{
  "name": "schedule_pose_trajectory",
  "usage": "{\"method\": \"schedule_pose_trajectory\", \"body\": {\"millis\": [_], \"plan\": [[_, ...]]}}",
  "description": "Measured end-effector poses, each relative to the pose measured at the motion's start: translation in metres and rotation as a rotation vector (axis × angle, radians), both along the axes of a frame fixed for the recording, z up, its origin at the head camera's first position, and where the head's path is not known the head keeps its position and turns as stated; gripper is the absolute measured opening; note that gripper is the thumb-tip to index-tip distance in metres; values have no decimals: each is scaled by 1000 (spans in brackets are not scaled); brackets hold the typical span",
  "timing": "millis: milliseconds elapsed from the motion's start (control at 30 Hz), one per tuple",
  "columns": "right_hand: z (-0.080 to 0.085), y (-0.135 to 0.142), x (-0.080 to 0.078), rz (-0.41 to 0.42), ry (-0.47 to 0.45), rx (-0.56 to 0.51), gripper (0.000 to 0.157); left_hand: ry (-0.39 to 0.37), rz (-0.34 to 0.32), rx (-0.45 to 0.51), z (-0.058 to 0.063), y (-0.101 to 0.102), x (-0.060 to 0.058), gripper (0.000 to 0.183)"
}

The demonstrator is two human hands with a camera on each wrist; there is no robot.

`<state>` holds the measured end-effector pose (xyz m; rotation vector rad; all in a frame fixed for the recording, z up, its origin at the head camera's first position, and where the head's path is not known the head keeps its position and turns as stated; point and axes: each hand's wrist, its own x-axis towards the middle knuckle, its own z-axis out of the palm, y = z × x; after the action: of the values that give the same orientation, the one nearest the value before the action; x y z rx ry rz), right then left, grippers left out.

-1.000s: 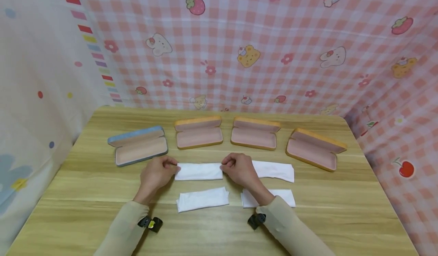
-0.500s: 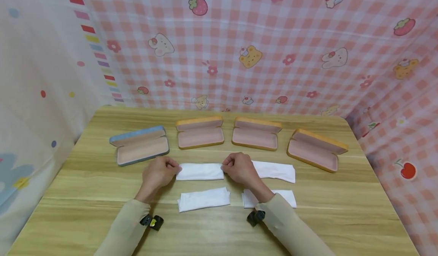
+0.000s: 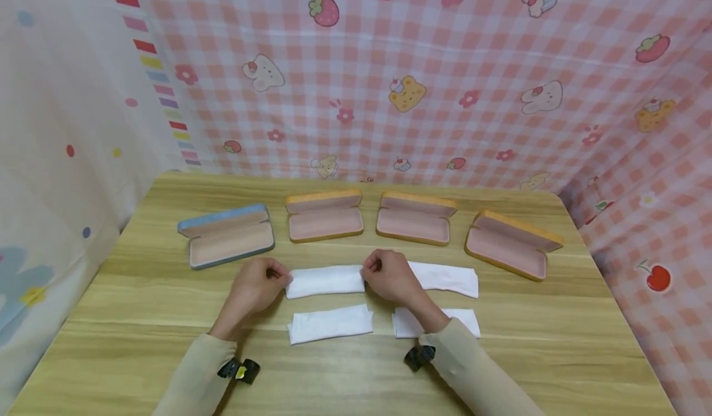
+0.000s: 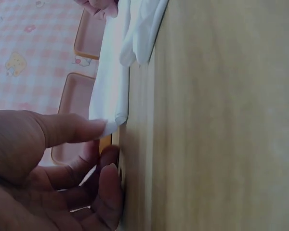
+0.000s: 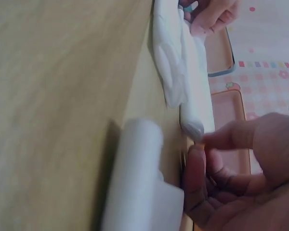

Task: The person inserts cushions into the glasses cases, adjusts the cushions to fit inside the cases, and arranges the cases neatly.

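A white folded cloth [image 3: 325,281] lies lengthwise between my two hands near the middle of the table. My left hand [image 3: 257,285] pinches its left end; in the left wrist view the thumb [image 4: 77,129] presses over the corner while the fingers curl beneath. At the other end my right hand [image 3: 390,274] holds the cloth between thumb and fingertips. Nearer to me is a second folded cloth [image 3: 332,324]. Another cloth [image 3: 450,279] lies right of my right hand, and below it one more cloth [image 3: 463,321] is partly hidden by my right forearm.
Along the back of the wooden table [image 3: 556,354] stand a blue glasses case [image 3: 230,243] and three yellow-orange ones, including a left one [image 3: 325,223], a middle one [image 3: 413,224] and a right one [image 3: 506,249]. Their lids are raised. A checked curtain [image 3: 356,63] hangs behind.
My left hand has drawn slightly towards me, bringing the cloth's left end with it, so the cloth now lies a little slanted. My right hand stays at the other end, nearly still.
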<state>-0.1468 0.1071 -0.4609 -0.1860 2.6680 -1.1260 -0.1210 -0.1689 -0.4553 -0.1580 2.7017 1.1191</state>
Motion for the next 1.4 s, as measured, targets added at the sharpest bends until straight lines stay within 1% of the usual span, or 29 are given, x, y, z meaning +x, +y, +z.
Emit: {"method": "schedule_pose_trajectory", "body": {"millis": [100,200,233,433,500,600,667,767,900,1067,1167,1267,1400], "plan": [[0,4,0,3,-21,-48,8,41,-33,54,0,-3,3,10],[-1,6,-2,8,-33,-100,7,74,-47,108,-2,-7,5,8],[-2,7,-2,8,-39,-118,7,73,-49,134,-3,-8,5,8],[-6,11,-3,28,-61,-193,6,19,-22,281,-9,-14,6,11],[-5,12,-4,45,-62,-206,11,10,-14,302,-9,-15,6,14],[-5,13,-4,89,-49,-193,18,-10,-18,325,-8,-16,8,23],[-5,13,-5,114,-37,-174,19,-30,-17,332,-6,-17,9,27],[-5,13,-6,127,-43,-169,14,-56,-15,346,-4,-18,9,29],[-5,12,-6,92,-104,-224,10,-61,-7,388,-5,-19,8,27],[-4,9,-4,13,-174,-307,12,-63,24,469,-8,-18,8,27],[-3,7,-3,-30,-186,-334,14,-75,49,524,-8,-16,9,27],[-3,6,-2,-79,-181,-353,16,-83,58,573,-7,-15,9,28],[-3,3,-1,-151,-197,-403,18,-101,72,624,-6,-13,10,31]]}}
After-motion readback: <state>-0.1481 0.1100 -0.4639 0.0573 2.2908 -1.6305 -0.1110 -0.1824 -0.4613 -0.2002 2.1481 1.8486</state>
